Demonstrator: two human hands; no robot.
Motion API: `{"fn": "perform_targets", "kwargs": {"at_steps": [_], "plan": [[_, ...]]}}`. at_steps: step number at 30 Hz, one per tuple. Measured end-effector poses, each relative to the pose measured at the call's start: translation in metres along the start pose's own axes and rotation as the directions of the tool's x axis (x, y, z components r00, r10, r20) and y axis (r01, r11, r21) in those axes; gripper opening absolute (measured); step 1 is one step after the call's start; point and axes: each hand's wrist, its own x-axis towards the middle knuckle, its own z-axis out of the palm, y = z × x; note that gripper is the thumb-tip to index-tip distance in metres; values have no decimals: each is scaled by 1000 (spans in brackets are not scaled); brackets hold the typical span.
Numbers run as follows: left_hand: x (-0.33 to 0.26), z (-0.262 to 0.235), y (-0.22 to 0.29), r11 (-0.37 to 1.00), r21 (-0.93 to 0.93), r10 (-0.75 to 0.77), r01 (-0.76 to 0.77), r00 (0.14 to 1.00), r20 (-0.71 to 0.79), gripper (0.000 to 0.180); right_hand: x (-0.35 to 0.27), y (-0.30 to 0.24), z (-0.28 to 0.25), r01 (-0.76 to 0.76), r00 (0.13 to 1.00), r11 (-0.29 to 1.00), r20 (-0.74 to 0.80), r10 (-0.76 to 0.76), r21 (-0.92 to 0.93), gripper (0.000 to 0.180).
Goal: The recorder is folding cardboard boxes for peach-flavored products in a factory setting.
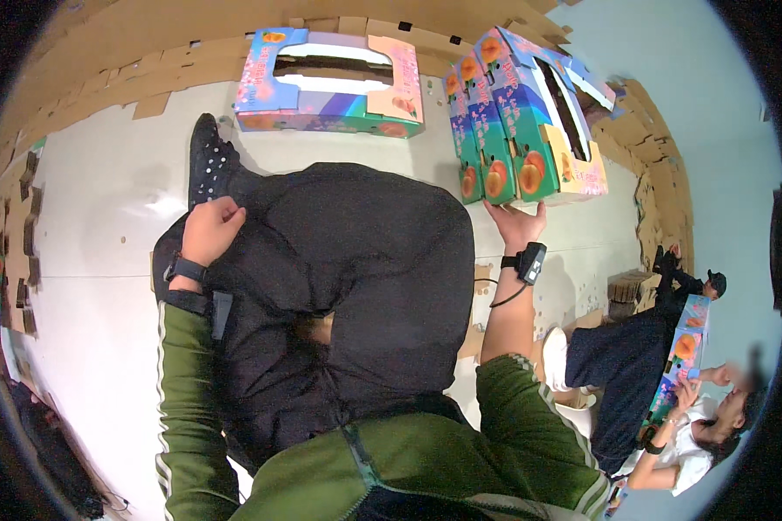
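My left hand (215, 230) rests by my left knee, its fingers curled in and nothing showing in them. My right hand (517, 224) is at the near end of a row of printed cardboard fruit boxes (537, 169), with peaches on blue, green and pink sides. Its thumb and a finger press against the lower edge of the row; the other fingers are partly hidden under it. These boxes stand on edge, side by side, and the right one shows a cut-out opening. Farther left, another fruit box (330, 108) lies apart on the floor, its cut-out opening facing up.
Flattened brown cardboard (182, 61) lines the far side, and cardboard stacks (26, 234) stand at the left. On the right, a person in a white top (691, 447) sits beside more printed boxes (682, 356). Another person in a dark cap (712, 285) is behind.
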Motion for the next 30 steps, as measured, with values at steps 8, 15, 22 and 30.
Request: {"fn": "perform_targets", "kwargs": {"at_steps": [8, 15, 22, 30], "plan": [[1, 0, 3, 999, 36, -16, 15, 1000, 17, 22, 17, -9, -10, 27, 998, 1000, -65, -26, 6, 105], [2, 4, 1, 1000, -3, 16, -16, 1000, -12, 23, 37, -27, -24, 215, 923, 964, -292, -253, -156, 94], [2, 2, -3, 1000, 3, 12, -12, 1000, -1, 23, 54, -17, -36, 180, 924, 917, -259, -282, -355, 88], [-7, -14, 5, 864, -481, -34, 148, 971, 238, 16, 39, 16, -28, 305, 853, 878, -305, -424, -368, 83]]}}
